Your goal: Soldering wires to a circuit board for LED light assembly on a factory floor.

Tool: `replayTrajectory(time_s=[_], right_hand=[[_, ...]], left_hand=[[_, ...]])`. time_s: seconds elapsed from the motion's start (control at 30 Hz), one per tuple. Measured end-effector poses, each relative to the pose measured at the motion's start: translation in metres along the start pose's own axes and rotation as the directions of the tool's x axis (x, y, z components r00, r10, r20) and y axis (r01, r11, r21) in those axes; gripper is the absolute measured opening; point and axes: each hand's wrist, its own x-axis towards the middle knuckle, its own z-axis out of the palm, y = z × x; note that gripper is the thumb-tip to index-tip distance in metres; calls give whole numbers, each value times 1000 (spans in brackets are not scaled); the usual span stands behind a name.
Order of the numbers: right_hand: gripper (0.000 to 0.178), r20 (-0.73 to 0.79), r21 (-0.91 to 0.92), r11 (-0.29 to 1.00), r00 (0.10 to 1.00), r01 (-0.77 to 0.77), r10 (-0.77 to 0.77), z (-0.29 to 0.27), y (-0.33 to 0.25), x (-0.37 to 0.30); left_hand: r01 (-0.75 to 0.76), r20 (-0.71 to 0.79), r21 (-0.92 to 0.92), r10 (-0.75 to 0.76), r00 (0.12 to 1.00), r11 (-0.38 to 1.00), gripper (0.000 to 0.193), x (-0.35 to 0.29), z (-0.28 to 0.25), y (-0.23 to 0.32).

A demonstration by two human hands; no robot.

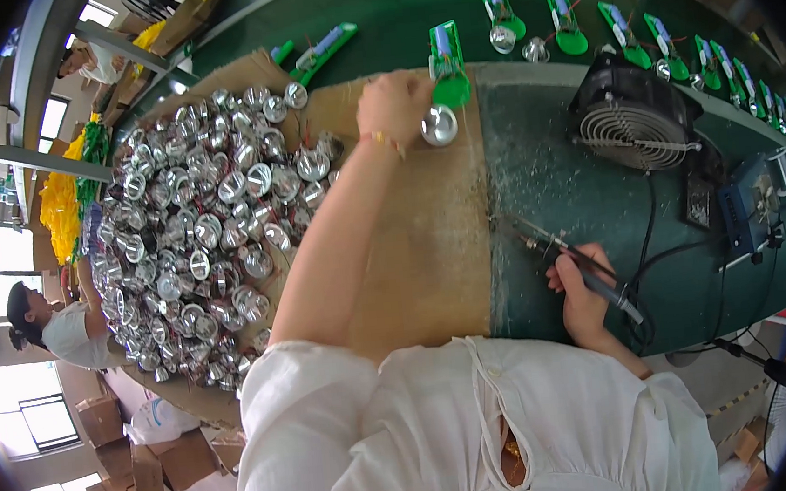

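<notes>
My left hand (393,107) reaches to the far side of the bench, its fingers closed at the left edge of a green lamp shell (451,88) with a pale blue cell in it. A shiny silver reflector cup (440,125) hangs at the near end of that shell. My right hand (582,294) grips a soldering iron (608,290) like a pen, its tip pointing up and left over the dark green bench. To the left of my left arm lies a big heap of silver reflector cups (196,235) with thin wires among them.
Cardboard (421,243) covers the bench's middle. A black fan (635,126) with a wire guard and a blue soldering station (750,214) stand right, cables trailing. Several green shells (567,29) line the far green belt. Two more people (63,321) are at the left.
</notes>
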Motion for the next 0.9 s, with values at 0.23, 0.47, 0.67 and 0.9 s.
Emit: replayTrajectory(time_s=[0.23, 0.47, 0.67, 0.9], right_hand=[[15, 11, -18, 998, 998, -65, 65, -6, -3, 4], [13, 6, 24, 999, 1000, 30, -30, -4, 2, 8], [14, 108, -10, 990, 985, 139, -137, -5, 8, 6], [14, 130, -18, 992, 984, 122, -119, -3, 11, 4]], left_hand=[[-304, 437, 297, 154, 886, 905, 28, 20, -22, -51], [-154, 262, 185, 102, 960, 971, 24, 27, -79, -71], [-156, 87, 385, 133, 987, 910, 48, 108, -50, -96], [95, 205, 706, -331, 921, 701, 59, 131, -14, -118]])
